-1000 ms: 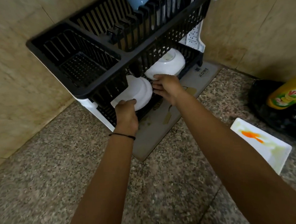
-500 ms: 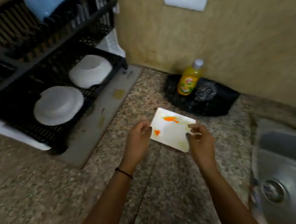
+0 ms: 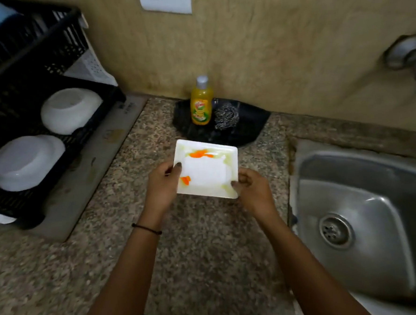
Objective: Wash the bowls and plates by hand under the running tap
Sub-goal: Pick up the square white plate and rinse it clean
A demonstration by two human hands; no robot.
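Observation:
A square white plate [image 3: 206,172] smeared with orange and yellowish residue is held just above the granite counter [image 3: 208,254]. My left hand [image 3: 163,184] grips its left edge, thumb on the top face. My right hand [image 3: 253,191] pinches its lower right corner. Two white bowls lie upside down on the lower shelf of the black dish rack [image 3: 14,79]: one bowl [image 3: 70,111] further back, one bowl [image 3: 26,162] nearer. The steel sink [image 3: 376,220] lies to the right. The tap [image 3: 412,57] is at the right edge of the wall, with no water visible.
A yellow dish soap bottle [image 3: 201,101] and a steel scrubber [image 3: 226,116] sit on a black mat [image 3: 249,125] against the wall behind the plate. A grey drip tray [image 3: 86,169] lies under the rack. A wall socket [image 3: 165,0] is above.
My hands left the bowl in the rack, moved right to the soiled square plate and took hold of it at both sides. The view swung right, bringing the sink into sight.

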